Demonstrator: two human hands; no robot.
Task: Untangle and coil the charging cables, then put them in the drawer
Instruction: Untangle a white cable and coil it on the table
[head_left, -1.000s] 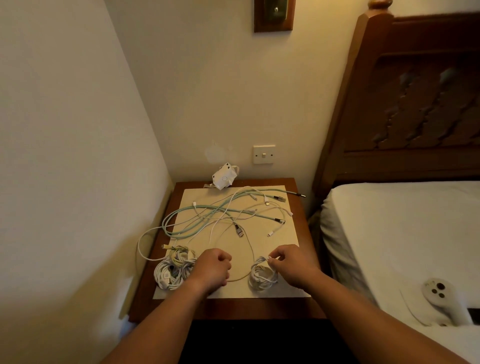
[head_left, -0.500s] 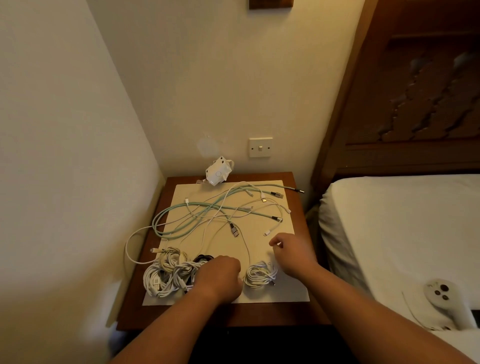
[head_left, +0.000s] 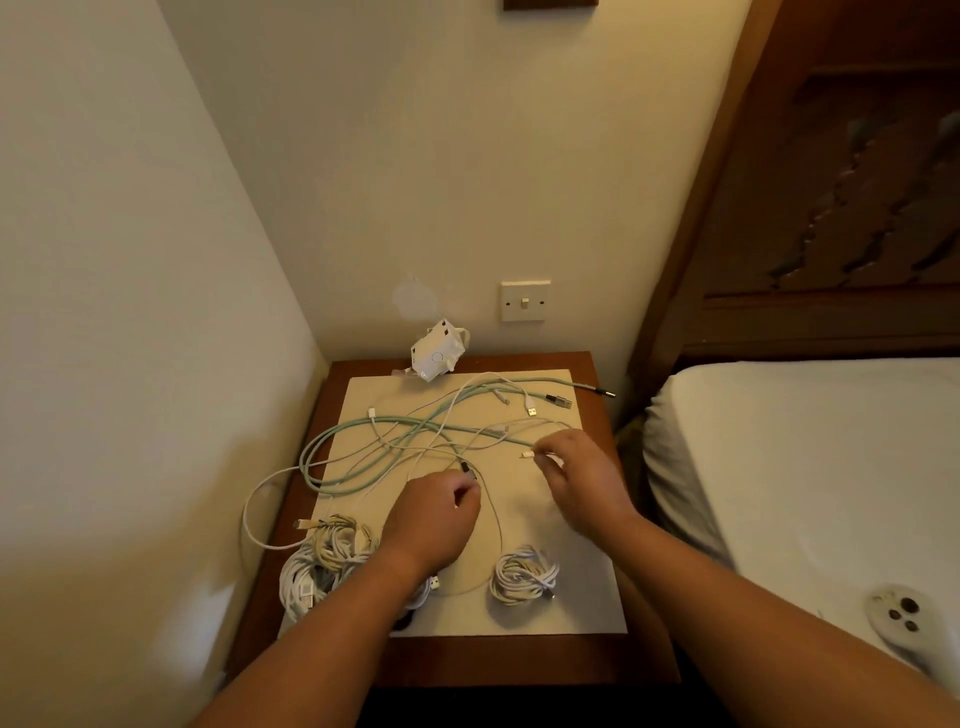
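Since a heap of white coils (head_left: 322, 561) at the near-left corner of the cream mat (head_left: 582, 603) and one small white coil (head_left: 523, 574) toward its near-right corner look finished, the work that remains seems to be the loose tangle on the mat's far half. Over the mat's middle, the left hand (head_left: 436, 512) has its fingers curled and appears to pinch a dark-tipped cable (head_left: 467, 470) just behind the plug. Near the mat's right edge, the right hand (head_left: 582, 478) nips a thin white cable (head_left: 527, 454) between thumb and forefinger, close to its small connector. Beyond both hands, a thicker green cable (head_left: 363, 441) loops off the mat's left edge and runs to its far-right corner, crossed by several thin white leads. These should all be light and limp; the thin ones will likely slide easily but cinch if tugged, while the green one probably holds its curve more stiffly. The firm plug ends are the best hold, feeding each back through the crossings. A white charger block (head_left: 436, 353) sits at the mat's far edge. No drawer is in view.
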